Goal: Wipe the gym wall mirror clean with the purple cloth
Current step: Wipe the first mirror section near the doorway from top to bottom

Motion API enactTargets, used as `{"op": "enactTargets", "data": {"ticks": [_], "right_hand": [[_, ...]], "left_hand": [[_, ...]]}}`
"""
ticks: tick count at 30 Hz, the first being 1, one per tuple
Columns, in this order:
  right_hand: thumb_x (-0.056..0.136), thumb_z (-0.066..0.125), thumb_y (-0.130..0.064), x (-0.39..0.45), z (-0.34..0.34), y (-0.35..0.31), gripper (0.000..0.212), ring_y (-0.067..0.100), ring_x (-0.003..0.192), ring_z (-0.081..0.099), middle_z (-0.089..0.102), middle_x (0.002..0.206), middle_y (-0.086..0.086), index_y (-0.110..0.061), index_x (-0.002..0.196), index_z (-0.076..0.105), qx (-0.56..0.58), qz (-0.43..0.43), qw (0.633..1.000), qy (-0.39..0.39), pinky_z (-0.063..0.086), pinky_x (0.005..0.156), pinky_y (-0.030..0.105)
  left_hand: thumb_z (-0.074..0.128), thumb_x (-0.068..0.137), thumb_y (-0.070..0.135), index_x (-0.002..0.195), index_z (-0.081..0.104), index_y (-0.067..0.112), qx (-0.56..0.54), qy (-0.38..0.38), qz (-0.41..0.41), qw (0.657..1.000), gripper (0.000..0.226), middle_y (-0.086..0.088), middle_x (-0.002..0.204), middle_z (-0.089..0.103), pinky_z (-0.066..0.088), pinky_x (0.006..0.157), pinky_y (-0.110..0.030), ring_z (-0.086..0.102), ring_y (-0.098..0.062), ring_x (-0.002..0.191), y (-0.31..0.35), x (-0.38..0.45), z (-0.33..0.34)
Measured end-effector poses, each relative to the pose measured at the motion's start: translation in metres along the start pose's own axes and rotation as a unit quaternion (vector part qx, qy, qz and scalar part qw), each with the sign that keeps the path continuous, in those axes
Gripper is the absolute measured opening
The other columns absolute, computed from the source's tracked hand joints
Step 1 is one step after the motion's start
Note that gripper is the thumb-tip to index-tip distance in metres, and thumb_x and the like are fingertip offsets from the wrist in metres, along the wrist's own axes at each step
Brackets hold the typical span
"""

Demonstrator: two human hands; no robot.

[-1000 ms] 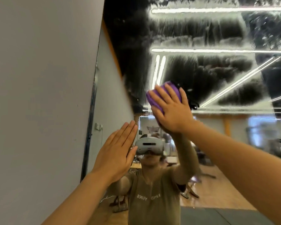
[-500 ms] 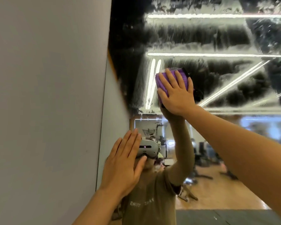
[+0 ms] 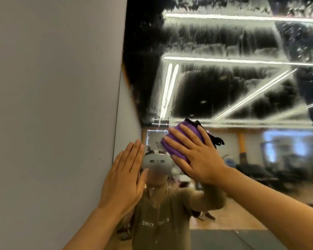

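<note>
We press the folded purple cloth (image 3: 181, 139) against the streaked gym wall mirror (image 3: 224, 83) with our right hand (image 3: 197, 157), fingers spread; our left hand (image 3: 124, 179), fingers together, rests flat beside the grey wall (image 3: 52, 105)

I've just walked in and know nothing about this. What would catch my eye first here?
Probably the purple cloth, pressed flat against the mirror by the right hand near the middle of the view. Above it, the glass is covered in whitish smeary streaks across reflected ceiling light strips. Lower left, the left hand is raised with straight fingers by the mirror's edge, beside a plain grey wall.
</note>
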State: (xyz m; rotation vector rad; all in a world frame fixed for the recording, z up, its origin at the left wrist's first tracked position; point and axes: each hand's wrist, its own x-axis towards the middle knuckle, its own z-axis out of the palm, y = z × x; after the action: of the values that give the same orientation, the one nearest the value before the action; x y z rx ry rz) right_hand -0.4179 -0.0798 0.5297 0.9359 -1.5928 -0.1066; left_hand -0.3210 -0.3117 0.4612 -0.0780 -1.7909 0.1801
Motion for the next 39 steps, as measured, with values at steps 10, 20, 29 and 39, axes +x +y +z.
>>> {"op": "enactTargets", "data": {"ticks": [10,20,29,39], "right_hand": [[0.108,0.017,-0.049,0.177,-0.061,0.064,0.056,0.019,0.156,-0.013,-0.008,0.170,-0.010,-0.040,0.162,0.001,0.083,0.243,0.966,0.011,-0.018,0.120,0.051],[0.103,0.032,-0.048,-0.015,0.005,-0.032,0.060,0.023,0.157,0.013,0.020,0.168,-0.007,-0.036,0.161,0.021,-0.045,-0.067,0.997,0.009,0.009,0.122,0.055],[0.106,0.016,-0.054,0.053,-0.016,0.024,0.053,0.020,0.155,0.014,0.023,0.165,-0.008,-0.042,0.157,0.018,-0.066,-0.150,0.986,-0.006,-0.003,0.124,0.046],[0.100,0.016,-0.051,0.100,-0.028,0.017,0.060,0.022,0.156,0.013,0.019,0.168,-0.006,-0.036,0.158,0.012,0.000,0.091,0.995,0.051,-0.003,0.124,0.048]], "left_hand": [[0.032,0.105,0.047,0.162,0.018,0.016,0.035,0.004,0.027,0.999,0.067,0.004,0.170,0.009,-0.002,0.124,-0.024,0.006,-0.010,0.155,-0.011,-0.001,-0.006],[0.027,0.106,0.048,0.161,0.020,0.014,0.018,0.004,0.035,0.999,0.065,-0.001,0.169,0.017,0.004,0.123,-0.026,0.009,-0.011,0.155,-0.014,-0.002,-0.005],[0.035,0.103,0.044,0.161,0.020,0.014,0.031,0.010,0.038,0.999,0.067,-0.002,0.168,0.018,0.003,0.124,-0.025,0.008,-0.010,0.155,-0.021,-0.002,-0.012],[0.032,0.105,0.045,0.162,0.017,0.015,0.029,0.004,0.028,0.999,0.066,0.003,0.170,0.008,0.001,0.124,-0.025,0.007,-0.010,0.155,-0.026,-0.011,-0.011]]}}
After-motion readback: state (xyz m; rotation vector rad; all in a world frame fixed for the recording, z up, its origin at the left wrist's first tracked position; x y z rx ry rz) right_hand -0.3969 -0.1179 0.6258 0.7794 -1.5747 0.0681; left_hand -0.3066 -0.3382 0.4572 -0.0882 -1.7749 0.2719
